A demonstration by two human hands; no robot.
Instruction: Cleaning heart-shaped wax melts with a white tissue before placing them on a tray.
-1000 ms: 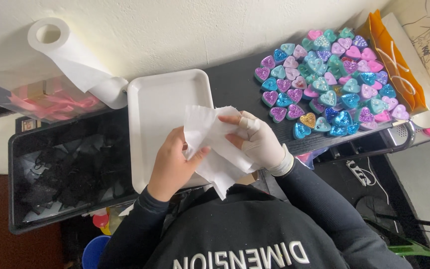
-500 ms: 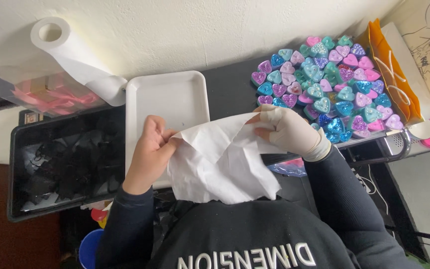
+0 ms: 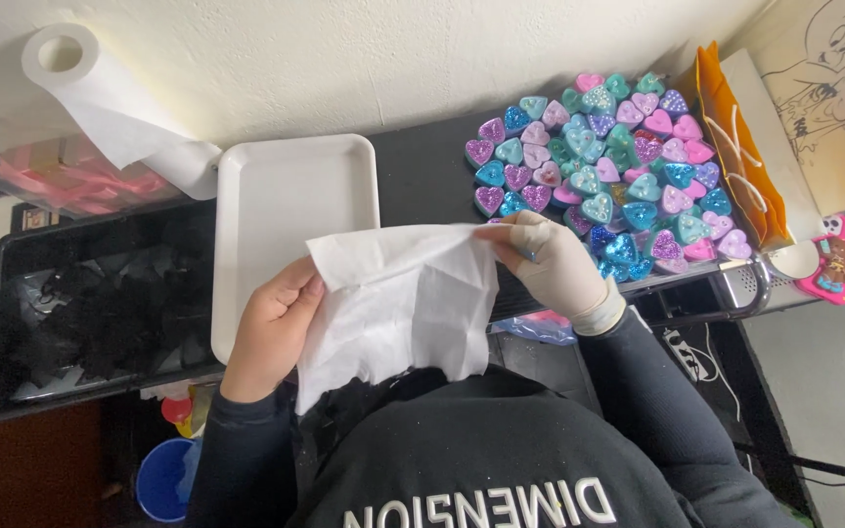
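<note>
Head view, hands: the left hand (image 3: 271, 328), bare, pinches one edge of a white paper towel sheet (image 3: 398, 298); the right hand (image 3: 550, 264), in a pale glove, grips the opposite upper corner, so the sheet hangs spread between them over the person's chest.
Head view, sheet's place: held in the air in front of the white tray (image 3: 290, 215), covering the tray's near corner and part of the dark tabletop (image 3: 422, 181).
Head view, packages and signs: an orange paper bag (image 3: 735, 156) with white cord handles lies at the table's right end; beside it, a white sheet with a black cartoon drawing (image 3: 833, 88); a pink phone case (image 3: 833, 259) with a small figure on it sits at the right edge.
Head view, surroundings: a paper towel roll (image 3: 100, 98) leans by the wall, its loose end touching the tray's far corner; a heap of glittery heart-shaped pieces (image 3: 603, 166) in pink, purple, teal and blue lies just beyond the gloved hand.
Head view, containers: a clear box (image 3: 61, 181) holds pink items; a black bin (image 3: 90, 303) left of the tray holds dark crumpled material; a blue bucket (image 3: 163, 479) stands below, contents unclear.
</note>
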